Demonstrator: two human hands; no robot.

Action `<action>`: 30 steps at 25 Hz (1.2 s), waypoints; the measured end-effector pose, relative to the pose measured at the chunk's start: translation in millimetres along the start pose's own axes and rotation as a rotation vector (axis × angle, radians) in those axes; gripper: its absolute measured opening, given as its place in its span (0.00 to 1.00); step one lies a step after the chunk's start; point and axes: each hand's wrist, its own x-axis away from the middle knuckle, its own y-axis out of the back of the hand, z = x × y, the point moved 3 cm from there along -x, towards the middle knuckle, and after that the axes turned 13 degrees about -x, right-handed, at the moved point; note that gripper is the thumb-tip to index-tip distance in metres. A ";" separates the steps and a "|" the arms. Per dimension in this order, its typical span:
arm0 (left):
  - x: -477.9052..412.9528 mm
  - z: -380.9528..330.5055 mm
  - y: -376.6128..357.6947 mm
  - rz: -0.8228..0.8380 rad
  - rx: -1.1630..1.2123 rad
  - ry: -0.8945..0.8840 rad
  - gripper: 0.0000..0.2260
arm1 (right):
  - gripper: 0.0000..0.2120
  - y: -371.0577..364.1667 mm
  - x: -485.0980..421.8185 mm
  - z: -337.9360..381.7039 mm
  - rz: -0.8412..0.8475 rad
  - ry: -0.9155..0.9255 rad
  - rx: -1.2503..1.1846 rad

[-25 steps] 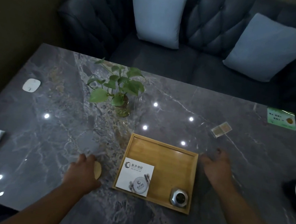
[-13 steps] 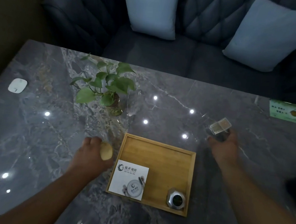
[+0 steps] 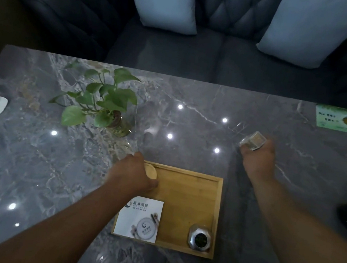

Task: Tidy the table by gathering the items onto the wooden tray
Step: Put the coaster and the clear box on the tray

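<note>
Left hand with wooden disc at tray far-left corner edge.

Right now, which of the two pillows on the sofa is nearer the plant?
The left pillow, directly behind the potted plant. The other pillow sits far right, behind the right hand.

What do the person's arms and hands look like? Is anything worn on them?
Both forearms are bare as far as the picture shows: no sleeves, gloves or watch can be seen. The left hand and the right hand show no rings or markings, though the dim light hides fine detail. The upper arms are out of view.
</note>
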 end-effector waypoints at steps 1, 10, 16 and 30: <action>-1.7 -4.0 -1.8 0.001 -0.028 0.002 0.39 | 0.21 -0.7 -0.7 0.5 -0.014 0.008 0.013; -2.6 -14.1 -13.0 -0.010 -0.115 0.000 0.41 | 0.21 -3.6 14.5 0.6 -0.042 0.065 0.069; -3.6 -17.2 -15.3 -0.023 -0.082 0.008 0.41 | 0.23 0.9 26.6 -10.7 0.033 0.055 0.099; 5.0 -1.0 -14.0 -0.171 -0.013 0.026 0.50 | 0.21 29.5 127.6 -4.7 0.374 0.086 0.048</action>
